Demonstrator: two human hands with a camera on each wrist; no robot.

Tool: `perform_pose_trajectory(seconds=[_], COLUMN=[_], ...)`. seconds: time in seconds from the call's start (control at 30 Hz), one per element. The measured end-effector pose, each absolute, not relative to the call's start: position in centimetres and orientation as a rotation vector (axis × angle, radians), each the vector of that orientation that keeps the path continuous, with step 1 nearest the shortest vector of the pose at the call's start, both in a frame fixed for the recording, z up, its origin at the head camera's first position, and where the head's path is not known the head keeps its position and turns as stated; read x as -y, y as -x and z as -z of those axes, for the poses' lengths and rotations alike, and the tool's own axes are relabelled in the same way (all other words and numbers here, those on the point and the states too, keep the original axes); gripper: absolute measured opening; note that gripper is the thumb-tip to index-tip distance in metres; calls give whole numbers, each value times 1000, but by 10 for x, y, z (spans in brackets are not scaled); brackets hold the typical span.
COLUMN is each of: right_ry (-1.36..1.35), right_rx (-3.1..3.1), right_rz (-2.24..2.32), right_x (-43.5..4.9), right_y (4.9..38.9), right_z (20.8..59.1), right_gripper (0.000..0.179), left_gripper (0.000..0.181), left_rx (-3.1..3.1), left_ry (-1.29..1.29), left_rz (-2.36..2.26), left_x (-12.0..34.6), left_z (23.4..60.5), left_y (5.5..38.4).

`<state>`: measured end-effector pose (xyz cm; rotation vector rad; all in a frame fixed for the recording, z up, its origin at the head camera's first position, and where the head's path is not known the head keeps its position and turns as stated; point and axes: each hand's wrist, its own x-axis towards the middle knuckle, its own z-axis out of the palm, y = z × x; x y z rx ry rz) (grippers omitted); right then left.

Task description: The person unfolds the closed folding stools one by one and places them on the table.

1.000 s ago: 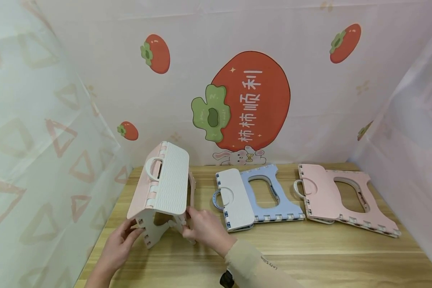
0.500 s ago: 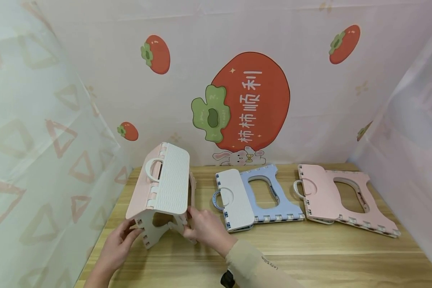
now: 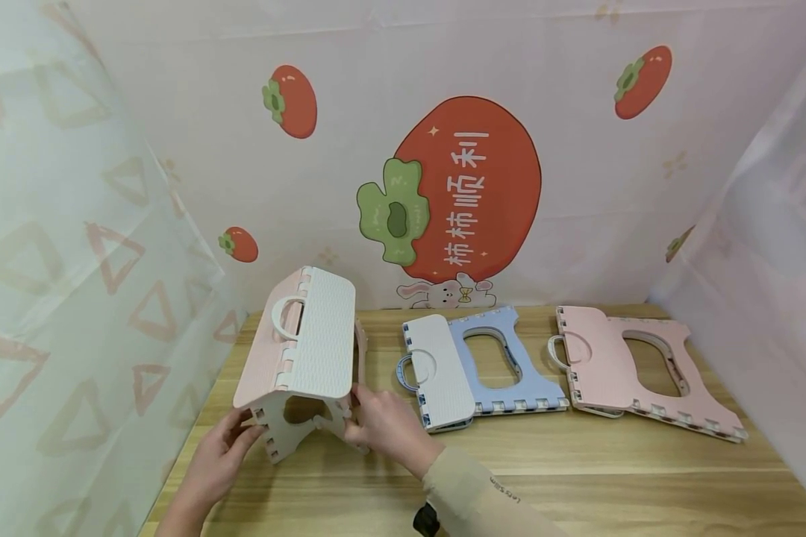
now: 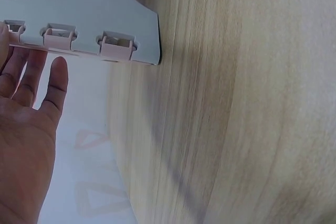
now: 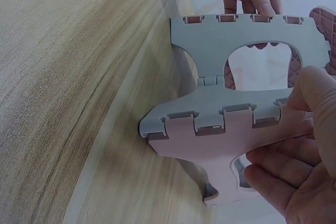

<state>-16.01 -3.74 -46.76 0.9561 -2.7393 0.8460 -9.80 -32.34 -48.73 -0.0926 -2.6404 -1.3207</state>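
A pink and white folding stool [image 3: 324, 328] stands part unfolded at the left of the table, its hinged seat peaked like a roof, with a white carry handle [image 3: 277, 317] at the ridge. Its white end panel [image 5: 205, 40] bends at a middle hinge. My left hand [image 3: 216, 453] holds the left side's front edge, thumb on the hinge edge and fingers behind. At the right front edge, my right hand [image 3: 391, 432] pinches the leg below the seat, thumb on the white panel and fingers by the pink side [image 5: 210, 145].
A blue and white folded stool [image 3: 497, 373] lies flat to the right of the standing one. Farther right lies a pink folded stool [image 3: 645, 369]. A printed cloth [image 3: 578, 224] hangs behind the wooden table [image 3: 510, 485] and along both sides.
The standing stool has spread slightly wider: its seat halves sit a little flatter and the end panel is less bent. Both hands keep their hold, the right shifting slightly right.
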Motion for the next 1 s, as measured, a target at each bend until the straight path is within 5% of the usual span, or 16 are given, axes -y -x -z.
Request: perform_pose_trajectory(seconds=[1.0], right_ry=[-947], right_rx=[2715], right_rz=[-838], right_x=[32], right_y=[158], right_z=[469], right_gripper=[24], left_gripper=[36], left_rx=[2621], left_ry=[126], left_rz=[1341], left_x=[324], left_z=[489], left_y=[95])
